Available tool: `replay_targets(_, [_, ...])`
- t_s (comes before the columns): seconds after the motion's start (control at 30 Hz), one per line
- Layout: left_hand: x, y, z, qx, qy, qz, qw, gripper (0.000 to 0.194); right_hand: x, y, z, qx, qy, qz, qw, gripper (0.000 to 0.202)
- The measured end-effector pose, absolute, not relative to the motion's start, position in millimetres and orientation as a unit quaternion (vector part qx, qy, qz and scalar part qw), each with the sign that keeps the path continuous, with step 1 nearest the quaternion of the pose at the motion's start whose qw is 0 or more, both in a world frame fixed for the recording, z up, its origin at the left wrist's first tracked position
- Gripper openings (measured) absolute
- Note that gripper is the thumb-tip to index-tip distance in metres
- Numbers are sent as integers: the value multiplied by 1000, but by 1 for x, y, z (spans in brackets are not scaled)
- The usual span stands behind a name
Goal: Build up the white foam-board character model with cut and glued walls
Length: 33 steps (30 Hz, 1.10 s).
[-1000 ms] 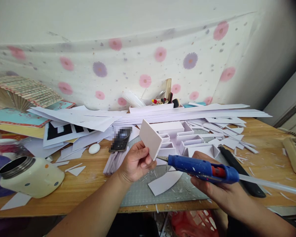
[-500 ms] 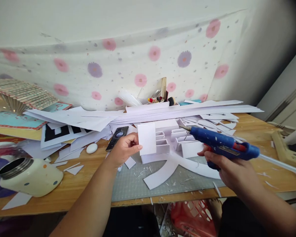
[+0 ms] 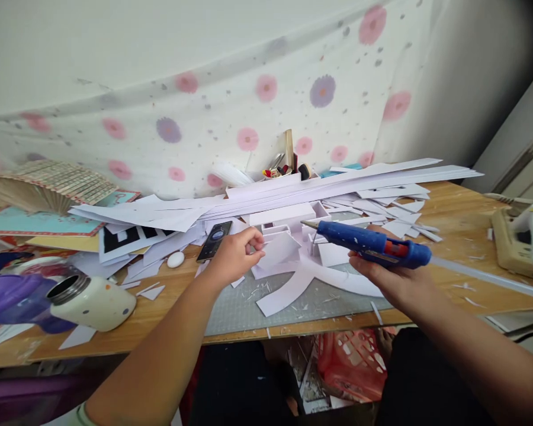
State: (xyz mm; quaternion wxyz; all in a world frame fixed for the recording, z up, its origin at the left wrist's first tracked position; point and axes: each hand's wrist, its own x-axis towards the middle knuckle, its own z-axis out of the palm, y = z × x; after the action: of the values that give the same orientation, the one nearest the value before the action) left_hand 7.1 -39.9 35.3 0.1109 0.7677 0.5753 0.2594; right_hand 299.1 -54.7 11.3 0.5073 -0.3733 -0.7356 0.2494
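Note:
My left hand (image 3: 237,254) is closed, fingers curled, at the left edge of a small white board piece (image 3: 282,251). The piece tilts over the left side of a white board model (image 3: 288,213) with upright compartment walls; the exact grip is partly hidden. In my right hand (image 3: 395,281) is a blue hot glue gun (image 3: 364,239), its metal nozzle pointing left above the model. A clear glue stick (image 3: 484,275) sticks out of the gun's back. Two curved white strips (image 3: 282,293) spread from the model's front across the grey cutting mat (image 3: 235,310).
Left of the mat lie a phone (image 3: 214,239), a white egg-shaped object (image 3: 175,260) and a cream jar (image 3: 100,305) on its side. Long white board sheets (image 3: 257,195) span the back. White scraps litter the wooden table (image 3: 457,236). Below is a red plastic basket (image 3: 353,361).
The white piece has gone from upright to tilted over the model's left compartments, along with my left hand. The glue gun has moved left and slightly up. The camera view has shifted.

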Motion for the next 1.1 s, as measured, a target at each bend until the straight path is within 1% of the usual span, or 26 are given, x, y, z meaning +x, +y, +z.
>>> replay_targets(0.43, [10, -33, 31, 838, 521, 155, 48, 8, 300, -54, 16, -377, -738, 255, 498, 15])
replay_targets(0.67, [11, -34, 31, 843, 519, 138, 36, 8, 300, -52, 10, -396, -732, 260, 490, 18])
replay_targets(0.9, [12, -35, 32, 844, 521, 124, 27, 8, 298, -54, 16, -382, -732, 264, 498, 14])
replay_targets(1.1, [12, -34, 32, 850, 514, 111, 16, 7, 297, -55, 18, -375, -729, 273, 504, 15])
